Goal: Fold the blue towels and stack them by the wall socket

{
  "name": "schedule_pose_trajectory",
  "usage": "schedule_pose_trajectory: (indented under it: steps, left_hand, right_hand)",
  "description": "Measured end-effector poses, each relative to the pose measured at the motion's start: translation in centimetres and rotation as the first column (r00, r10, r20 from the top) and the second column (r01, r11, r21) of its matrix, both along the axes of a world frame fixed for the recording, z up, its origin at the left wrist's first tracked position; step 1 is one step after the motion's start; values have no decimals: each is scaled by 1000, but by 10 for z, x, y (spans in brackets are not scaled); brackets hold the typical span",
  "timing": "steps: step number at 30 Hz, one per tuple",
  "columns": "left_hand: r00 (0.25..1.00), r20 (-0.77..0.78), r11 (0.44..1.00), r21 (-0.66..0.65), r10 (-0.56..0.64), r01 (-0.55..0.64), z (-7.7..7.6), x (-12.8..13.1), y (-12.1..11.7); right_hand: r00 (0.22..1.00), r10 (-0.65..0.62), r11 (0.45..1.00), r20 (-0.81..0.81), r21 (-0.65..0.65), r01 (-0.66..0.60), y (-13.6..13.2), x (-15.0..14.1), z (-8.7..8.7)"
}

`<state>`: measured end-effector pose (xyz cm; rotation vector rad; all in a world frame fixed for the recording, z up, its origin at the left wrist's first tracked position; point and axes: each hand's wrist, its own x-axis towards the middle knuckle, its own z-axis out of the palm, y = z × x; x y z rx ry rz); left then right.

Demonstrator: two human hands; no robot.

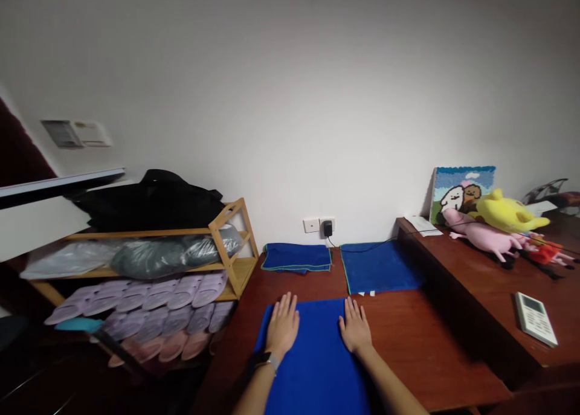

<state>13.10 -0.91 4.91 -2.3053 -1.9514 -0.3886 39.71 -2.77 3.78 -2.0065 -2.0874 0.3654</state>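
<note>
Left hand (pixel 283 327) and right hand (pixel 356 329) lie flat — fingers slightly parted — at edges of a blue cloth (pixel 318 360).

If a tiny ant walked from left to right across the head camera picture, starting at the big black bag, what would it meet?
Black bag → left hand → black plug → right hand → dog picture → white gadget with buttons.

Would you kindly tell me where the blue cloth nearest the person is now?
In the head view, the near cloth lies lower centre on the brown table, with the left hand and right hand by its side edges.
</note>
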Motion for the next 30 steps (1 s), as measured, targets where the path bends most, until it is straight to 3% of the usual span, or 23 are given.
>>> schedule_pose_trajectory:
  steps: [4, 7, 9, 15, 18, 22, 25, 28, 30]
  left_hand:
    - [965, 49, 966, -29, -257, 258, -13, 89, -9]
    - [971, 71, 968, -88, -230, 236, -22, 116, -15]
    - [989, 69, 984, -112, -134, 141, -25, 100, -17]
    - [992, -14, 983, -134, 127, -128, -19, -21, -18]
    - [983, -40, 973, -140, 179, -183, -15, -53, -16]
    - [978, -48, 963, -170, 202, -207, -10, -58, -13]
    - [979, -60, 972, -118, 195, -201, -6, -47, -15]
    - [994, -21, 994, -11, 110, -110, -7, -16, -25]
    - [1000, 18, 1000, 17, -21, 21, -11, 19, -33]
  right_hand:
    - [1000, 26, 1000, -4, 11, -26, 0, 1, -4]
    - [999, 38, 999, -3, 12, -38, 1, 3, -6]
    - [1000, 27, 1000, -11, 12, -27, 2, 3, -7]
    - [1000, 11, 1000, 25, 24, -12, 2, -1, -9]
    - [997, 27, 1000, 66, 11, -28, 7, -4, -6]
    - [997, 15, 999, 71, -33, -12, 10, -7, 5]
    - [999, 5, 1000, 44, -22, -4, 0, -8, 8]
    - [1000, 9, 1000, 16, 23, -9, -20, -9, 2]
    - [1000, 2, 1000, 22, 25, -3, -32, -10, -4]
